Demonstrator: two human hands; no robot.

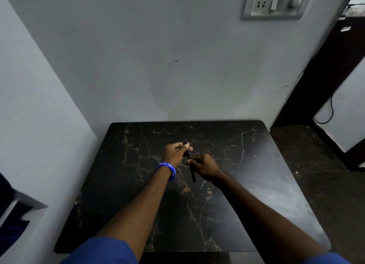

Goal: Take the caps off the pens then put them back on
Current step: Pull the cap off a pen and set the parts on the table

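A dark pen runs from far to near above the middle of the black marble table. My left hand, with a blue wristband, pinches the pen's far end, where the cap sticks out past my fingertips. My right hand is closed around the barrel just nearer to me, and the pen's near end pokes out below it. Both hands touch the pen. I cannot tell if the cap is seated or pulled loose.
The table stands in a corner, with a grey wall behind it and another on the left. A switch and socket plate is high on the back wall. Dark floor and a dark cabinet lie to the right.
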